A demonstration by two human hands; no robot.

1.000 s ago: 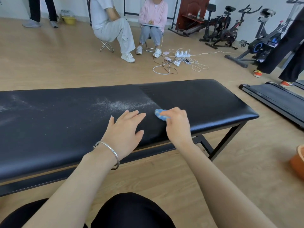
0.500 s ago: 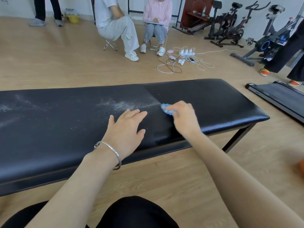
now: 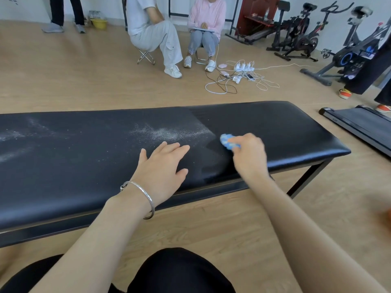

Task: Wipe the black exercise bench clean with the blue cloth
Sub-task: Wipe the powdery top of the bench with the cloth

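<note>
The long black exercise bench (image 3: pixel 285 127) runs across the view in front of me. White dust (image 3: pixel 169 133) lies on its middle, with fainter streaks at the far left; the right part looks dark and shiny. My right hand (image 3: pixel 249 155) grips the bunched blue cloth (image 3: pixel 227 141) and presses it on the pad just right of the dust patch. My left hand (image 3: pixel 163 168), a silver bangle on its wrist, rests flat with spread fingers on the pad, close to the near edge.
Two people sit on folding stools (image 3: pixel 146 56) beyond the bench, with a tangle of cables and chargers (image 3: pixel 239 75) on the wooden floor. Exercise bikes (image 3: pixel 302 39) stand at the back right. A treadmill (image 3: pixel 364 125) lies to the right, with a person's legs beside it.
My right hand has slid the blue cloth away from me across the pad, from near the front edge toward the middle, beside the dust. My left hand has stayed put.
</note>
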